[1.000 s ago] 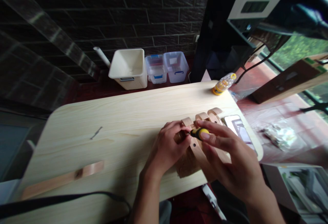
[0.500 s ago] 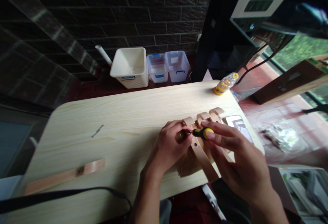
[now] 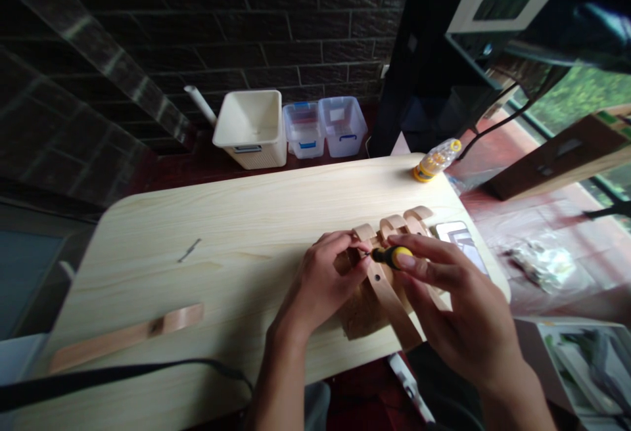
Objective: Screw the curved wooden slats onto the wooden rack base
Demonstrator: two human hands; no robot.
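Note:
In my right hand (image 3: 444, 280) is a screwdriver (image 3: 397, 257) with a yellow and black handle, its shaft pointing left. The tip meets the fingertips of my left hand (image 3: 328, 273), which are pinched together; whatever small piece they hold there is too small to make out. Beneath both hands lies a brown wooden-looking piece (image 3: 362, 322) crossed by several tan strips with curled ends. One tan strip (image 3: 392, 309), with a dark round hole, slants toward the table's front edge. My hands cover much of this piece.
A loose tan strip (image 3: 128, 339) and a thin dark metal piece (image 3: 189, 250) lie left on the table (image 3: 221, 207). A phone (image 3: 461, 244) and a yellow-capped clear bottle (image 3: 436, 160) are at the right. A cream bin (image 3: 251, 129) and two clear boxes stand behind. A black strap (image 3: 123, 372) crosses front left.
Almost nothing differs. The view has shifted very slightly, and both hands keep their places at the screwdriver tip.

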